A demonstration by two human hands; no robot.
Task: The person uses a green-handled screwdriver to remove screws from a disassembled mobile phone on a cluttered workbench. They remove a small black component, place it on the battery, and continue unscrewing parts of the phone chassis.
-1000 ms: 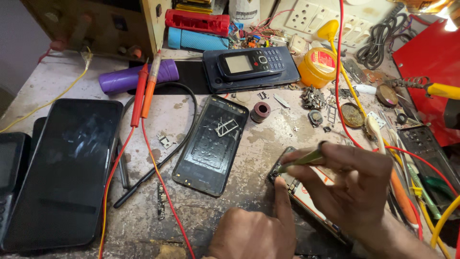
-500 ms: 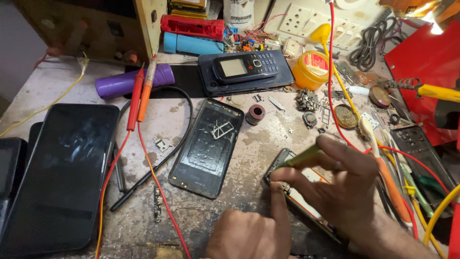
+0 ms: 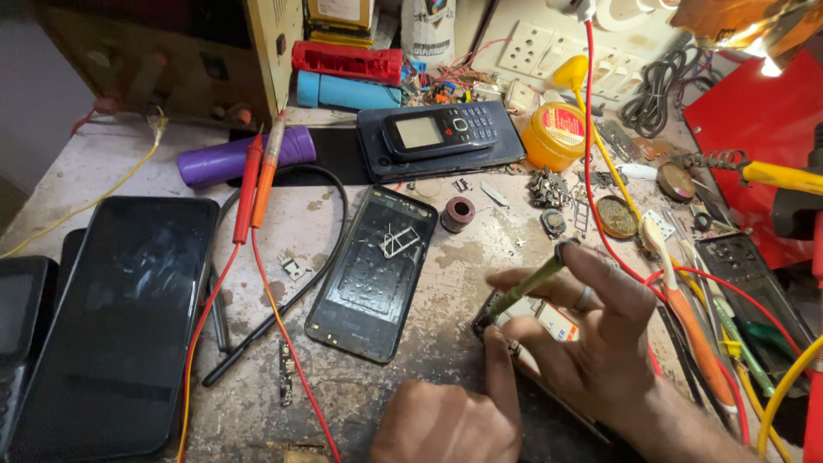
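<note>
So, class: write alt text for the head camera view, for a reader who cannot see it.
A right hand works a green-handled screwdriver into an opened phone that the left hand steadies on a cluttered repair bench. A stripped phone frame and red probes lie nearby.

bench (image 3: 257,403): rough, stained, dusty
black phone screen (image 3: 120,317): glossy glass
screwdriver (image 3: 527,287): green plastic handle
yellow tin (image 3: 557,135): shiny

Open phone shell (image 3: 371,273); keypad phone (image 3: 438,131); yellow tin (image 3: 556,135); purple cylinder (image 3: 243,157).
</note>
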